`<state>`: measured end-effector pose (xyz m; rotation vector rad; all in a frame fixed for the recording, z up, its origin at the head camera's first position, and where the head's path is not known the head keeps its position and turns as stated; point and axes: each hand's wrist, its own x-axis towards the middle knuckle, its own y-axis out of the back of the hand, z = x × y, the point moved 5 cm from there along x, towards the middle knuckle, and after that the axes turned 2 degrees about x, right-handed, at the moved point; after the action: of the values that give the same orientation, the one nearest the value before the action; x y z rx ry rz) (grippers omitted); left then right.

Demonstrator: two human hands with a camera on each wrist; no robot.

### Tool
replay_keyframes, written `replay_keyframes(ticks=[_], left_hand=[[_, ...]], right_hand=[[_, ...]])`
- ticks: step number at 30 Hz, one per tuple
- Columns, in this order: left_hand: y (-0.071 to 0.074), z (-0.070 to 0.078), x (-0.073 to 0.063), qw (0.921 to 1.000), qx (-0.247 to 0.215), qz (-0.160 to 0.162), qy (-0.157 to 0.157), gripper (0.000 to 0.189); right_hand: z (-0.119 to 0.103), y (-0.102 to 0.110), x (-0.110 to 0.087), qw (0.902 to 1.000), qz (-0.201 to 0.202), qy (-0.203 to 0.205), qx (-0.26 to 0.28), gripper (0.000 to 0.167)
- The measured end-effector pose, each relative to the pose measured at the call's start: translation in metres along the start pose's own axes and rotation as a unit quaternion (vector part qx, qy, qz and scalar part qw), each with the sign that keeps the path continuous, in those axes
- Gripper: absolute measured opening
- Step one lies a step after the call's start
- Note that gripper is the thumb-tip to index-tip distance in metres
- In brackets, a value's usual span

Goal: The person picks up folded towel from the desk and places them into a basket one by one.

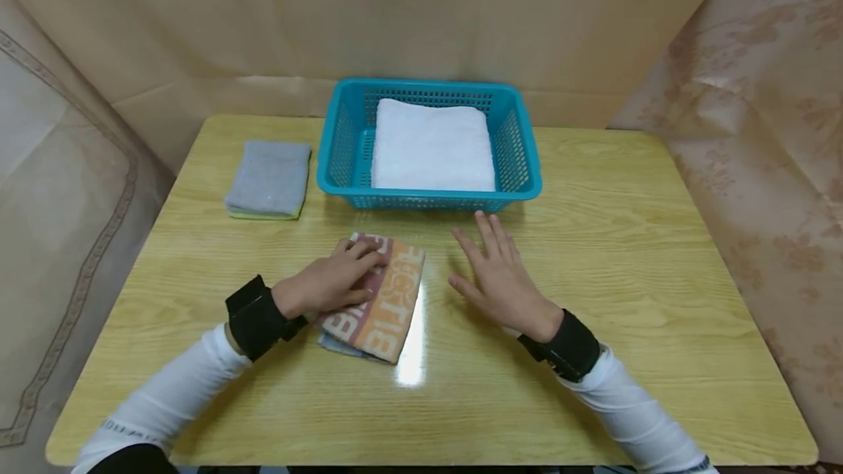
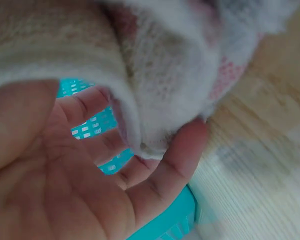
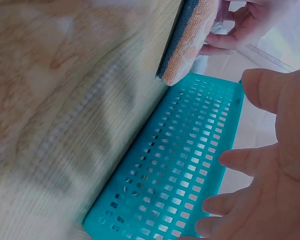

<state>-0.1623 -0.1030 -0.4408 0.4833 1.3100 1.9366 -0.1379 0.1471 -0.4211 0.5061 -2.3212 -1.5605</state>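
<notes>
A folded orange and mauve towel (image 1: 399,280) with pale lettering lies on the table in front of the basket, a bluish layer showing at its near edge. Over its left side lies my left hand (image 1: 332,282); the left wrist view shows the fingers curled at the towel's pale edge (image 2: 155,85). To the right of the towel, my right hand (image 1: 503,280) hovers with fingers spread, holding nothing. In the right wrist view those fingers (image 3: 245,161) stand apart before the teal basket (image 3: 165,160), and the towel's thick folded side (image 3: 190,42) shows beyond.
At the back of the wooden table (image 1: 632,254), the teal basket (image 1: 428,201) holds a folded white towel (image 1: 431,146). Left of it lies a folded grey cloth (image 1: 270,178) with a yellow-green underside. A tan sheet (image 1: 395,20) hangs behind the table.
</notes>
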Motion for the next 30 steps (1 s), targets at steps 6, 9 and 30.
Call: replay_keyframes(ticks=[6,9,30], left_hand=[[0.000,-0.001,-0.004,0.9975,0.033,0.013,0.062,0.055],[-0.001,-0.002,-0.006,0.9923,0.059,0.015,0.107,0.058],[-0.001,-0.002,-0.008,0.9839,0.070,-0.024,0.163,0.062]], right_hand=[[0.000,0.000,0.001,1.0000,-0.004,-0.001,0.007,0.073],[-0.001,0.001,0.001,0.9999,-0.006,0.000,0.012,0.072],[0.000,-0.001,0.003,0.9999,-0.002,0.004,0.014,0.073]])
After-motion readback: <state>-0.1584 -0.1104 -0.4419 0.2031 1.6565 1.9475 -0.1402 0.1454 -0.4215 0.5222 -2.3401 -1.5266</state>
